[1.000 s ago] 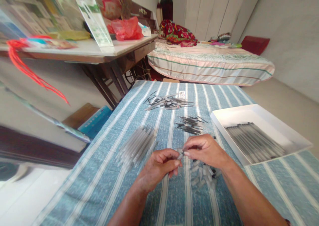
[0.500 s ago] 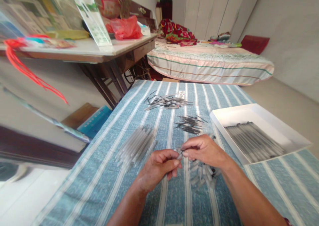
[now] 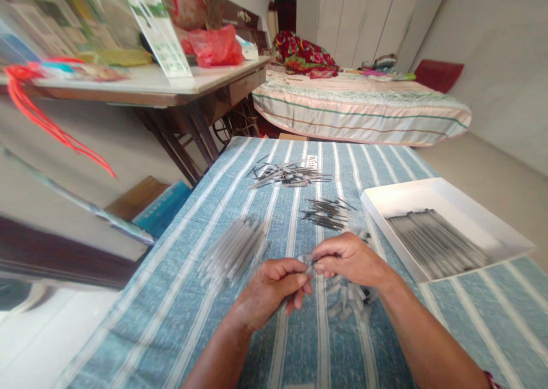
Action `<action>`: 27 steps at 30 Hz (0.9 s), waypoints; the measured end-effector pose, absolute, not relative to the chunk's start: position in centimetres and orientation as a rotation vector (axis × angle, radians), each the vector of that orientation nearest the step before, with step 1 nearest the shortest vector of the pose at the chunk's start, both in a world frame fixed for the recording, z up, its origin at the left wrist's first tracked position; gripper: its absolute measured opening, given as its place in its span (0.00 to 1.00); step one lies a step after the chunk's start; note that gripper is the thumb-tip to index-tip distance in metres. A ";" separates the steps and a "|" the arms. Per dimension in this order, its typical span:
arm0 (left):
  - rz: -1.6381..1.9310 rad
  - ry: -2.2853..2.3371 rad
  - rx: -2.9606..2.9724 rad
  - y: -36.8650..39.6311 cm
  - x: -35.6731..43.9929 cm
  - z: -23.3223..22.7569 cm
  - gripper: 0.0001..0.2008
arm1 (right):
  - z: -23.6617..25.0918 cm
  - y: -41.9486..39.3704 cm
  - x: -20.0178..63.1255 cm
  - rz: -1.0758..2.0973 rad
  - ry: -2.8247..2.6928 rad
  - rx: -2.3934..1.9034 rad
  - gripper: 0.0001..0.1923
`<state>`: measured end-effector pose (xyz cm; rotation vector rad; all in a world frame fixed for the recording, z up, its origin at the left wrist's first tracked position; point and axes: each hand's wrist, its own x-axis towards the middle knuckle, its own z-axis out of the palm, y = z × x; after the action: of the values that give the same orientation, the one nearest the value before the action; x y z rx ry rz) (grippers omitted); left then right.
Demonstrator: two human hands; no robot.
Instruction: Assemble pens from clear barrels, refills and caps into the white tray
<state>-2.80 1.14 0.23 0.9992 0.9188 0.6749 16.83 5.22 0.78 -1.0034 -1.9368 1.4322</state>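
Both hands meet just above the bench (image 3: 274, 343), near its middle, and share one small piece. The left hand (image 3: 269, 292) is curled, its thumb and forefinger pressed together on a thin clear tube (image 3: 305, 265). The right hand (image 3: 349, 260) pinches a small part at that tube's far-right end; the part itself is too small and hidden to name.

The step in hand looks like joining a small part to the tube's tip. It probably goes best if the left hand holds the tube steady and close to the end — a long free length would flex — while the right pushes straight along the tube's line rather than at an angle.

The tube lies between the two grips, its tip in the narrow gap where the fingertips almost touch. Just under the right hand is a heap of short clear pieces (image 3: 349, 300). Left of the hands lies a bundle of clear tubes (image 3: 233, 252); farther off are dark thin rods (image 3: 327, 213) and a mixed pile (image 3: 286, 175). To the right a white tray (image 3: 385, 197) holds rows of finished pieces.
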 end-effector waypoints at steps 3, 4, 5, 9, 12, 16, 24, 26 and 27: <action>0.685 0.940 1.020 1.1 -2.8 0.3 0.09 | 0.7 5.2 16.8 1.425 -1.957 -1.023 0.07; 0.688 0.953 1.033 1.1 -2.8 0.4 0.09 | 0.7 5.3 16.8 1.416 -1.981 -1.028 0.07; 0.688 0.965 1.049 1.1 -2.8 0.3 0.08 | 0.7 5.3 16.7 1.400 -2.012 -1.032 0.08; 0.689 1.014 1.096 1.1 -2.7 0.2 0.05 | 0.4 5.4 16.4 1.279 -2.148 -1.046 0.14; 0.688 1.039 1.100 1.2 -2.6 0.1 0.04 | 0.3 5.5 16.3 1.217 -2.195 -1.073 0.19; 0.693 1.058 1.092 1.2 -2.6 0.2 0.04 | 0.5 5.5 16.5 1.263 -2.133 -1.065 0.14; 0.687 1.071 1.099 1.2 -2.6 0.2 0.04 | 0.4 5.3 16.2 1.194 -2.193 -1.117 0.22; 0.693 1.079 1.096 1.2 -2.5 0.2 0.05 | 0.5 5.3 16.2 1.213 -2.175 -1.126 0.20; 0.685 1.080 1.101 1.1 -2.5 0.2 0.05 | 0.6 5.3 16.2 1.228 -2.164 -1.111 0.18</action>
<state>-2.54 1.15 0.22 1.1014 1.0800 0.6852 16.20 5.29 0.57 -1.1108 -2.1641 1.2277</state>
